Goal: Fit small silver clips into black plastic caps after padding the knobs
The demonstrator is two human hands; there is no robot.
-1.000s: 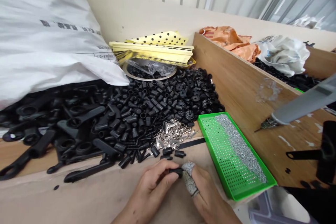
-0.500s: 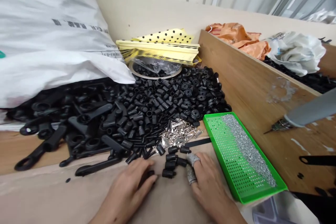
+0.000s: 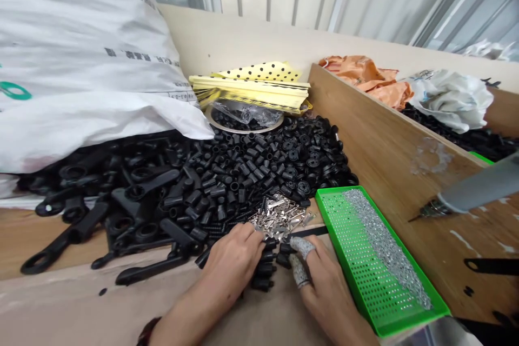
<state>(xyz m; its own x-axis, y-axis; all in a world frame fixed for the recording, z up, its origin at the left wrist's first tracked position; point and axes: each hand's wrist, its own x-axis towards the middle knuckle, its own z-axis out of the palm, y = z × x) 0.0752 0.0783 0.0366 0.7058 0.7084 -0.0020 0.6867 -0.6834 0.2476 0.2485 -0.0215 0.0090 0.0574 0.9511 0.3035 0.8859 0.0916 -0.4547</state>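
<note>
My left hand (image 3: pixel 235 259) is closed, its fingers curled together and pointing down beside a small group of black plastic caps (image 3: pixel 263 284). The fingertips are hidden, so I cannot make out what is in them. To the right of those caps rests my right hand (image 3: pixel 324 286), with grey wraps (image 3: pixel 302 247) on two digits. Its thumb and forefinger are apart, the tips right beside the nearest cap. Just beyond both hands is a heap of small shiny metal clips (image 3: pixel 279 215). Behind it spreads a large pile of black cylindrical caps (image 3: pixel 243 167).
A green perforated tray (image 3: pixel 344 275) holds small silvery parts (image 3: pixel 385 243). At left are black handle-shaped pieces (image 3: pixel 150 270) and a big white sack (image 3: pixel 81 65). A metal bowl (image 3: pixel 247 131), yellow dotted sheets (image 3: pixel 259 89), a wooden divider (image 3: pixel 365 135) and a grey power driver (image 3: pixel 478 186) surround the pile.
My left hand has moved forward and right, over to the group of caps, and its fingers have turned under. My right hand stays about in place. The view has tilted up slightly.
</note>
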